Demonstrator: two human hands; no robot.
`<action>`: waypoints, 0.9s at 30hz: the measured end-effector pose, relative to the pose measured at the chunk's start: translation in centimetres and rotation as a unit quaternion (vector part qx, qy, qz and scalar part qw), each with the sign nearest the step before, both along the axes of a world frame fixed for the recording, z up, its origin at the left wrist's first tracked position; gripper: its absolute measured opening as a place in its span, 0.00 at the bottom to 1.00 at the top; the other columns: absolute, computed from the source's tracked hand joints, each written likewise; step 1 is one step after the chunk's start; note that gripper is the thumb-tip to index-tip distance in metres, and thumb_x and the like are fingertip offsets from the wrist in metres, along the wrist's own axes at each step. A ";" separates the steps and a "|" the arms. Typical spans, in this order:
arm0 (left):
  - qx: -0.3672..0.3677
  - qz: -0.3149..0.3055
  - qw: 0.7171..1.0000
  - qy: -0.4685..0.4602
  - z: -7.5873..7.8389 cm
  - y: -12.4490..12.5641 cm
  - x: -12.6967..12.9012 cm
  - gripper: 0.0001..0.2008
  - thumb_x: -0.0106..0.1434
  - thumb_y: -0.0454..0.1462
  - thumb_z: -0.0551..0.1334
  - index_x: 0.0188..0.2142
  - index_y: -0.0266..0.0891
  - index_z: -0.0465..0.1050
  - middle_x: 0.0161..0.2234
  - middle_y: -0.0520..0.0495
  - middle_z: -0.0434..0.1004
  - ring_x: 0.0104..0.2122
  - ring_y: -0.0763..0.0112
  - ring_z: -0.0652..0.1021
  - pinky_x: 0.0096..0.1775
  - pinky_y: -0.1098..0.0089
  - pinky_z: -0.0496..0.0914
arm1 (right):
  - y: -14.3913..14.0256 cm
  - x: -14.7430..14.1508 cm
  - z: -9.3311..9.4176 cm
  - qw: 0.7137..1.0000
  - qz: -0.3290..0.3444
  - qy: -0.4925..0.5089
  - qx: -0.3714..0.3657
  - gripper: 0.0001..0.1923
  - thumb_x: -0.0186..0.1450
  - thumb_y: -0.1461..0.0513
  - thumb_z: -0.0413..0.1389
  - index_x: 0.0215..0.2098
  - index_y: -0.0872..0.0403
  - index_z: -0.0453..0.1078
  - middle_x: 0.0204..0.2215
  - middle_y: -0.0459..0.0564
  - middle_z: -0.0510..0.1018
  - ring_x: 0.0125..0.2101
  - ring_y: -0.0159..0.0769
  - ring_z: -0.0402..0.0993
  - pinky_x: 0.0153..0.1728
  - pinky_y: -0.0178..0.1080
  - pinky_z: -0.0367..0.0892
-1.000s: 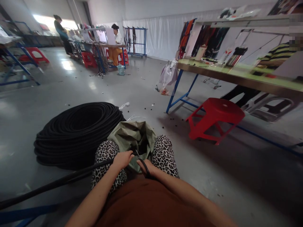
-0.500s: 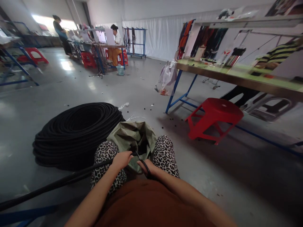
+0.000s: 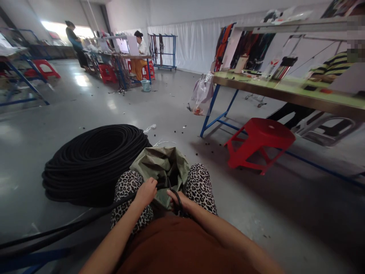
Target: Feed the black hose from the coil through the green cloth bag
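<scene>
Matt black rubbery hose, crumpled cloth sack, glossy floor.

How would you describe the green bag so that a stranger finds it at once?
Start at the big black hose coil on the floor. Just right of it, between the person's leopard-print knees, stands the green bag, mouth open. It is the only olive, crumpled thing there; both hands are at its opening.

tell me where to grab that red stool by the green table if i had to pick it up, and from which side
Judging from its pose, take the red stool by the rim of its flat seat, coming from the open floor side nearest the camera. It stands upright on splayed legs, and its far side sits close to the blue-framed table, so the near edge looks easiest to reach. The cutouts between the legs would let fingers hook under the seat.
</scene>
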State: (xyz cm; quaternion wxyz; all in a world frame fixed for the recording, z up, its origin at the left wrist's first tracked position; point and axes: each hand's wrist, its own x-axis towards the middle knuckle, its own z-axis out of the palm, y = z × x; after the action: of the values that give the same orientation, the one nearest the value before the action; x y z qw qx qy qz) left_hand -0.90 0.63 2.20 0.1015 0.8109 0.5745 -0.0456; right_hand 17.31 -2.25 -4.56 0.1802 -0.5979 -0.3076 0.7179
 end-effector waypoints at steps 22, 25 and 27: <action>0.017 0.059 0.997 -0.047 -0.7 -0.4 -0.6 0.12 0.65 0.34 0.53 0.48 0.42 0.67 0.49 0.45 0.71 0.45 0.66 0.77 0.45 0.67 0.69 | -0.4 -0.6 0.1 0.999 0.020 -0.014 0.025 0.24 0.67 0.45 0.53 0.28 0.56 0.63 0.20 0.46 0.70 0.16 0.31 0.69 0.13 0.30 0.59; 0.023 0.059 0.995 -0.079 -0.8 -0.3 -0.6 0.12 0.66 0.34 0.53 0.48 0.42 0.68 0.49 0.45 0.72 0.46 0.65 0.76 0.46 0.67 0.69 | -0.4 -0.8 -0.2 0.999 0.022 -0.001 0.028 0.24 0.68 0.45 0.53 0.28 0.56 0.64 0.20 0.45 0.70 0.17 0.31 0.70 0.14 0.30 0.60; 0.021 0.057 0.994 -0.089 -0.8 -0.3 -0.5 0.12 0.66 0.35 0.53 0.48 0.42 0.68 0.48 0.45 0.73 0.46 0.65 0.76 0.47 0.67 0.69 | -0.3 -0.9 -0.5 1.000 0.012 0.010 0.024 0.23 0.68 0.46 0.53 0.29 0.56 0.64 0.20 0.45 0.69 0.17 0.31 0.70 0.16 0.30 0.62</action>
State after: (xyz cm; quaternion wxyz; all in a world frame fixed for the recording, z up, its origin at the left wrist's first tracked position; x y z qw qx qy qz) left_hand -1.42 0.36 1.45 0.1370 0.7799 0.6091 0.0446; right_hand 16.39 -2.54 -5.03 0.1894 -0.5826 -0.3302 0.7181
